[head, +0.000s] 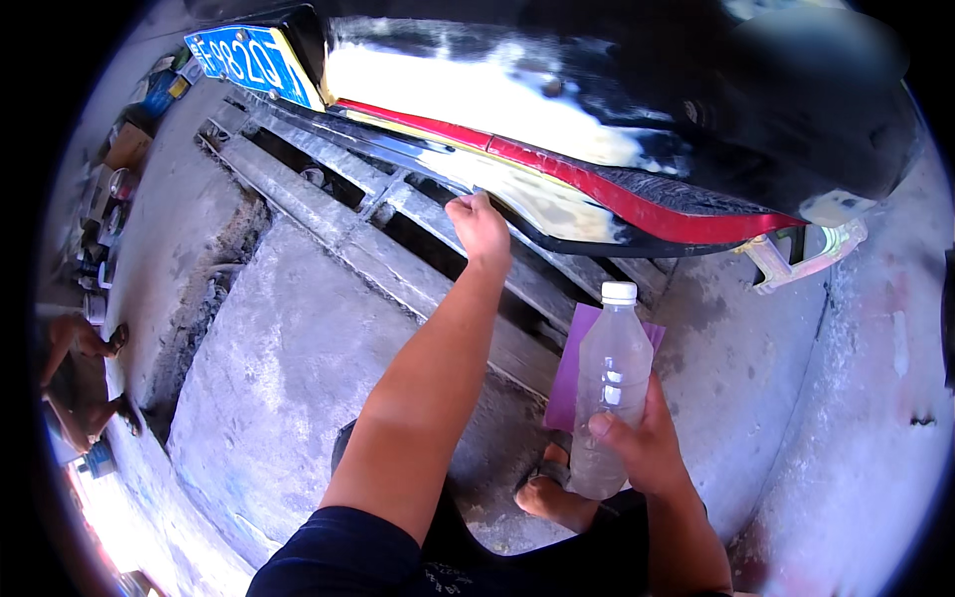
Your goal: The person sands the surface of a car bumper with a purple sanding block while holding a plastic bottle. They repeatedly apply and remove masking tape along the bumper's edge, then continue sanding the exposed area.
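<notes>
My right hand (645, 440) is closed around a clear plastic bottle (613, 373) with a white cap, held upright. Behind the bottle shows a purple sheet (568, 373), perhaps sandpaper, partly hidden by it. My left hand (481, 227), fingers curled, is at the lower edge of a black car's bumper (545, 201). A small dark edge shows at its fingertips; whether it holds something cannot be told. Whitish patches cover the black paint (477, 89) above and below a red trim strip (537, 157).
Slotted metal or concrete beams (351, 231) with dark gaps lie below the car. A metal bracket (806, 257) sticks out at right. Another person's legs and arm (78, 351) show at far left, near cans and a cardboard box (128, 145). A licence plate (250, 63) hangs upper left.
</notes>
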Tool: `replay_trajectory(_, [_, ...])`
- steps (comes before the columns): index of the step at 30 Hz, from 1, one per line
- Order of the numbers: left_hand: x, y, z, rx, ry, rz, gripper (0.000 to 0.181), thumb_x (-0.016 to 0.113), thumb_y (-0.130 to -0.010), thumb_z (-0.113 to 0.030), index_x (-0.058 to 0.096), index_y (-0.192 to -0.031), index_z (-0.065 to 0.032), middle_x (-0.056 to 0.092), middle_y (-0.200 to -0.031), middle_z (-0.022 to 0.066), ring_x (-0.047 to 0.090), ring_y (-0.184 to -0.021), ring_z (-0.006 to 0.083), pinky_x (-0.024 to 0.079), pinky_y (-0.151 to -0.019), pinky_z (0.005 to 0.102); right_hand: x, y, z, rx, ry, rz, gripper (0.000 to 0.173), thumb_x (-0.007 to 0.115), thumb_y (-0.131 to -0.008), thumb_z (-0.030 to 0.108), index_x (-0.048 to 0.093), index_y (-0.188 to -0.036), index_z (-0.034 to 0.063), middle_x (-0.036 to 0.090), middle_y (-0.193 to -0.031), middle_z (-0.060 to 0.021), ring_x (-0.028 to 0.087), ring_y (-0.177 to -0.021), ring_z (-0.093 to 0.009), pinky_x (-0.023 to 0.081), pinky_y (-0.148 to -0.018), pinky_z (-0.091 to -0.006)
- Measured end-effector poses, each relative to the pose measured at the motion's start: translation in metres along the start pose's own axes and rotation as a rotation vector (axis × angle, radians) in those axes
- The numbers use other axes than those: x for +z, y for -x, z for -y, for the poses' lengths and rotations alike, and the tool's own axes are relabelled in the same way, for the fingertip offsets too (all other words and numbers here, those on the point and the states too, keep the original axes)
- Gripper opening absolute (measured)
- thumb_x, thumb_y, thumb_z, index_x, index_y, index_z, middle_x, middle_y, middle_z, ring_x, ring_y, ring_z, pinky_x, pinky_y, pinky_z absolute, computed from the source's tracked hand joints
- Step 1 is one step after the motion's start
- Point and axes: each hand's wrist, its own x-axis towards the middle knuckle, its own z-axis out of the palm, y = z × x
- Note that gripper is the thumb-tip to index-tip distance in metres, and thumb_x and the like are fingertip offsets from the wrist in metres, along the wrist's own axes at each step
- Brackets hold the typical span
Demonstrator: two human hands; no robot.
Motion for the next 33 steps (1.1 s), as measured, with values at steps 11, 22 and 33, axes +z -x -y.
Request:
replay_trajectory(11, [-0.002, -0.004, 0.009, 0.049, 0.028, -0.008, 0.018, 0.056, -0.095, -0.014, 0.040, -0.100, -0.0089, 0.046, -0.078, 0.0026, 0.044, -0.061, 0.0095, 0.038, -0.055, 0.0279, -0.001, -0.008, 0.008, -0.011, 0.032, 0.060, 0.078, 0.076, -0.077, 0.019, 0.036, -0.141, 0.0005, 0.057, -0.121, -0.0093, 0.057, -0.109, -0.019, 0.047, -0.095, -0.0376])
replay_trajectory(22, [0.000, 0.006, -0.002, -0.031, 0.101, 0.037, 0.017, 0.056, -0.096, -0.016, 0.040, -0.100, -0.0117, 0.045, -0.076, 0.0008, 0.043, -0.058, 0.0092, 0.037, -0.052, 0.0278, -0.002, -0.014, 0.002, 0.079, 0.033, 0.135, 0.074, 0.076, -0.080, 0.018, 0.037, -0.141, 0.0025, 0.057, -0.121, -0.0091, 0.056, -0.110, -0.018, 0.048, -0.093, -0.0369])
replay_trajectory(33, [0.000, 0.017, -0.002, -0.116, 0.226, 0.028, 0.017, 0.055, -0.095, -0.015, 0.041, -0.104, -0.0110, 0.046, -0.086, 0.0021, 0.043, -0.068, 0.0114, 0.039, -0.062, 0.0285, 0.003, -0.022, 0.005, 0.067, 0.038, 0.131, 0.075, 0.076, -0.081, 0.019, 0.036, -0.142, 0.0023, 0.056, -0.123, -0.0100, 0.056, -0.111, -0.019, 0.047, -0.095, -0.0374])
